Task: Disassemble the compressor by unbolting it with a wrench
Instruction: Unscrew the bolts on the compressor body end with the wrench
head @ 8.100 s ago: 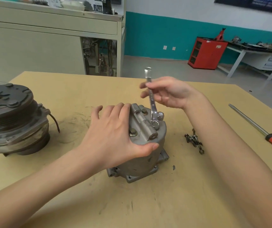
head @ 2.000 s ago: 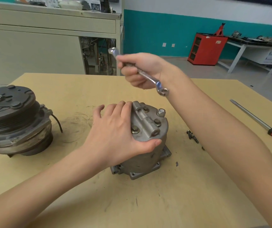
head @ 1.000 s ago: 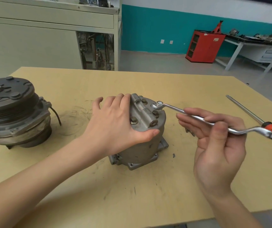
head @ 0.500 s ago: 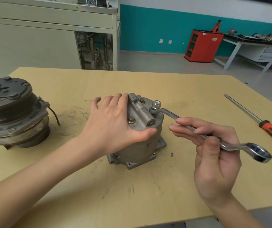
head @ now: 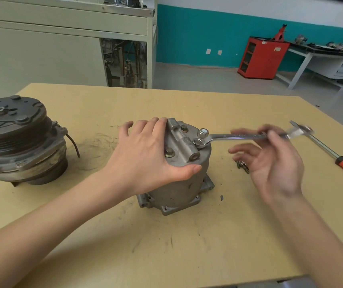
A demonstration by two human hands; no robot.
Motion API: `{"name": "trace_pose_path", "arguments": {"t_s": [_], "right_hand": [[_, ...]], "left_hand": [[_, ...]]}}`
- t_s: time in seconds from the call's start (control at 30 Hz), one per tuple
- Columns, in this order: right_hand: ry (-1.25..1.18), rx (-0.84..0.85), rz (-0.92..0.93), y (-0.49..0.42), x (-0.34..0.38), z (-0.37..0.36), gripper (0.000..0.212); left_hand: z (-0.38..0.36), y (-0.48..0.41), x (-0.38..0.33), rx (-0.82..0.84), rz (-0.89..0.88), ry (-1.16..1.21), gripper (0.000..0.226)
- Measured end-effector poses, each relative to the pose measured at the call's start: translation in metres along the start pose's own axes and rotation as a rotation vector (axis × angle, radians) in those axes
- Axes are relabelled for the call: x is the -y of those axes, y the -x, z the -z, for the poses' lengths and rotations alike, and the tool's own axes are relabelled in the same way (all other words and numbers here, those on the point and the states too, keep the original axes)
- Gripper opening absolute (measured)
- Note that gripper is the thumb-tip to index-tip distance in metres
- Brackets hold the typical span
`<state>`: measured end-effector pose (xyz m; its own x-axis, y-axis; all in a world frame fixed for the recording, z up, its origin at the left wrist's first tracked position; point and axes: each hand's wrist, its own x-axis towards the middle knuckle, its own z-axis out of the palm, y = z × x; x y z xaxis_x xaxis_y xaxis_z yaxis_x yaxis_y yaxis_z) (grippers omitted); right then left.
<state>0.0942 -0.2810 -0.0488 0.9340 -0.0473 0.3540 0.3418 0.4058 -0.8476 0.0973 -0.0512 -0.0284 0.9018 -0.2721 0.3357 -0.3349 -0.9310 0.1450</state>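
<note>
**Q:** Status of the teardown?

**A:** The compressor [head: 179, 173] stands upright mid-table [head: 187, 246]. The left hand [head: 145, 154] clasps its head: fingers lie over the top, thumb against the near rim. The right hand [head: 274, 163] is motion-blurred. It seems to pinch the wrench [head: 239, 136] between thumb and forefinger, with the other fingers spread loose below.

**Q:** Bolts out so far?

**A:** Some, judging by the loose bolts [head: 243, 164] on the table just right of the housing. The count is unclear, as the hand hides part of them.

**Q:** And on the head?

**A:** One raised bolt [head: 203, 133] stands proud and looks partly backed out. The wrench end sits on the seated bolt [head: 197, 141] just in front of it. Two further bolts look fully seated, the near bolt [head: 169, 152] and the far bolt [head: 184, 128].

**Q:** Remaining work?

**A:** Probably most of it: loosen the seated three, spin out the raised one, lift the head. The base flange fasteners are too small to judge.
</note>
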Motion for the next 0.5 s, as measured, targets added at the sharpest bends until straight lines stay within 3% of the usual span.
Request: {"name": "trace_pose_path", "arguments": {"t_s": [0.13,0.2,0.37,0.5], "right_hand": [[0.135,0.262,-0.49,-0.097,0.005,-0.004,0.008],[0.283,0.446,-0.607,-0.132,0.004,-0.026,0.008],[0.797,0.785,-0.628,-0.159,-0.004,-0.104,0.019],[0.943,0.918,-0.623,-0.15,-0.014,-0.138,0.027]], "left_hand": [[0.0,0.0,0.001,0.005,-0.002,0.004,0.121],[0.0,0.0,0.001,0.005,-0.001,0.004,0.12],[-0.001,-0.001,0.0,-0.005,-0.006,0.018,0.116],[-0.002,-0.001,0.001,-0.01,-0.01,0.011,0.111]]}}
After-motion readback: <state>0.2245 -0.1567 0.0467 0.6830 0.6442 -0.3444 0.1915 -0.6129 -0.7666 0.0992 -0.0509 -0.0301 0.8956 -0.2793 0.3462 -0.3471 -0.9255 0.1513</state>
